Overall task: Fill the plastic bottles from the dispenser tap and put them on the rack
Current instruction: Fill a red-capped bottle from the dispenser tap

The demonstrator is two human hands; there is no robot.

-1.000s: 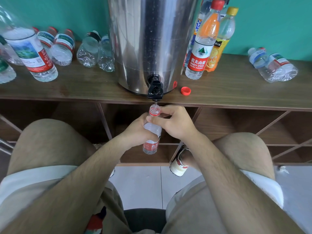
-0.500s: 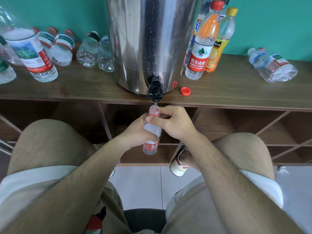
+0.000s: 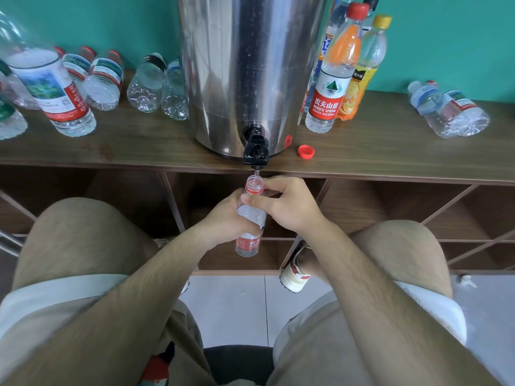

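Note:
A clear plastic bottle [image 3: 250, 232] with a red label hangs upright under the black tap [image 3: 255, 151] of the steel dispenser [image 3: 250, 65]. Its open mouth sits just below the spout, and a thin stream of water runs into it. My left hand [image 3: 225, 218] grips the bottle's body from the left. My right hand [image 3: 287, 201] pinches the neck from the right. A loose red cap [image 3: 305, 151] lies on the wooden shelf [image 3: 390, 151] to the right of the tap.
Several bottles lie or stand at the shelf's left [image 3: 103, 79], two lie at the far right [image 3: 451, 110], and upright drink bottles [image 3: 331, 79] stand right of the dispenser. Wooden rack compartments [image 3: 376, 213] open below the shelf. My knees flank the bottle.

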